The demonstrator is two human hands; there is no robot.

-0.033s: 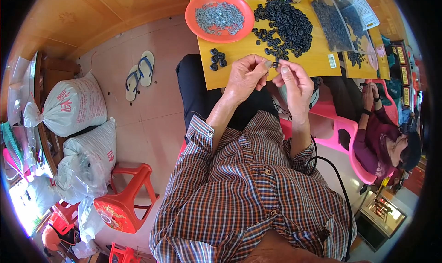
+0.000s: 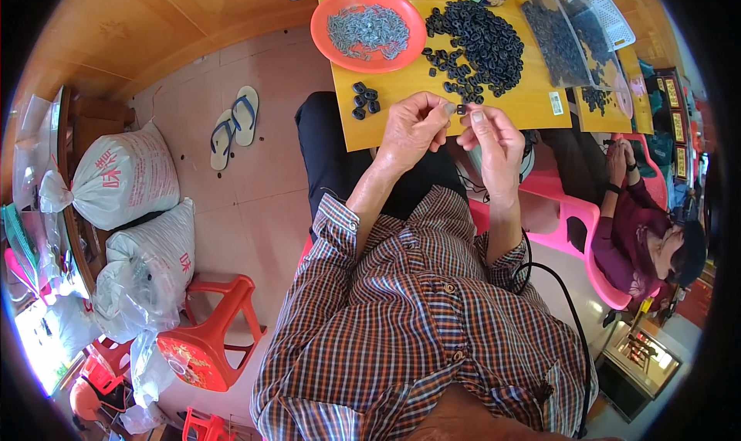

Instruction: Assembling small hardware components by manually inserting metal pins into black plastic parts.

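My left hand and my right hand meet in front of my chest, at the near edge of the yellow table. Their fingertips pinch a small black ring between them. Just left of my left hand a few black rings lie in a small group. Farther back sits a large pile of black rings. An orange bowl beside the pile holds several small grey metal pieces.
A clear plastic container of black parts stands at the table's right. Another person sits at the right near a pink chair. White sacks, a red stool and flip-flops are on the floor at left.
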